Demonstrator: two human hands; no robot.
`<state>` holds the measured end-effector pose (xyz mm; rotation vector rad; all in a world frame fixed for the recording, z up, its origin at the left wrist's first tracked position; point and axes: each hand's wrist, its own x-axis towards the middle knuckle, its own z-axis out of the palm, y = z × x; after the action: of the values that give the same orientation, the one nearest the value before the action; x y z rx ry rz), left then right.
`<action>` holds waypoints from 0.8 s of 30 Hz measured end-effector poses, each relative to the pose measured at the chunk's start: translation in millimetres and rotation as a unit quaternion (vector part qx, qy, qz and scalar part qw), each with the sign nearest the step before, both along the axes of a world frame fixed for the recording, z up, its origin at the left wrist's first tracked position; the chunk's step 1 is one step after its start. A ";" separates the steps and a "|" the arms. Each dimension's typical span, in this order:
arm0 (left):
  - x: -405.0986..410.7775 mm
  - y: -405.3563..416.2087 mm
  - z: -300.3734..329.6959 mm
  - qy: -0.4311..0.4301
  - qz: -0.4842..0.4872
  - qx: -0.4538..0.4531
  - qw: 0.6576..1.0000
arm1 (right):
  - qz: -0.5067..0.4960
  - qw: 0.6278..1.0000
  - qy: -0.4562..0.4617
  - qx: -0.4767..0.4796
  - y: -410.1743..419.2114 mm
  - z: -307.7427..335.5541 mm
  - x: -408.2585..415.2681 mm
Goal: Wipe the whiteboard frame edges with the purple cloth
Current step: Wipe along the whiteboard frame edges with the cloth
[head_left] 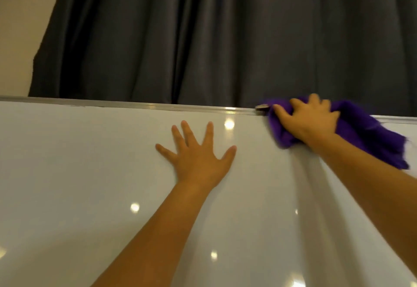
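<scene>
The glossy whiteboard (90, 174) fills the lower part of the view, with its silver top frame edge (144, 105) running across. My right hand (309, 120) grips the bunched purple cloth (370, 133) and presses it over the top frame edge at the right. The cloth hangs down over the board to the right of my wrist. A small round metal piece (261, 107) sits on the frame just left of the cloth. My left hand (198, 156) lies flat on the board face, fingers spread, a little below the frame and left of the cloth.
A dark grey curtain (214, 38) hangs directly behind the board's top edge. A beige wall (20, 27) shows at the upper left. Ceiling light reflections dot the board surface.
</scene>
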<state>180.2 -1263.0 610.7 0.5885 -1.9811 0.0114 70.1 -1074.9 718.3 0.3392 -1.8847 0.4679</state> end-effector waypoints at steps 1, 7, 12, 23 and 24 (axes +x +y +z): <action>1.2 -1.2 -0.2 0.004 0.008 0.004 1.000 | 0.011 1.000 0.013 0.019 -13.5 -1.4 6.2; 8.7 1.3 1.0 0.003 0.028 0.007 1.000 | 0.054 0.995 0.049 0.067 -37.3 0.4 17.0; 5.2 5.5 -1.0 -0.003 0.017 -0.002 1.000 | 0.065 0.993 0.064 0.081 -3.7 -3.3 0.7; -18.1 41.6 0.7 -0.008 -0.002 0.011 1.000 | -0.042 0.982 -0.047 -0.178 18.1 -0.6 -25.5; -21.0 48.4 1.5 -0.013 -0.006 0.007 1.000 | -0.034 0.989 -0.022 -0.143 14.7 0.7 -24.9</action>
<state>159.2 -1214.6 612.2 0.5883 -2.0109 -0.0021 45.2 -1060.2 719.0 0.0733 -1.8342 0.6946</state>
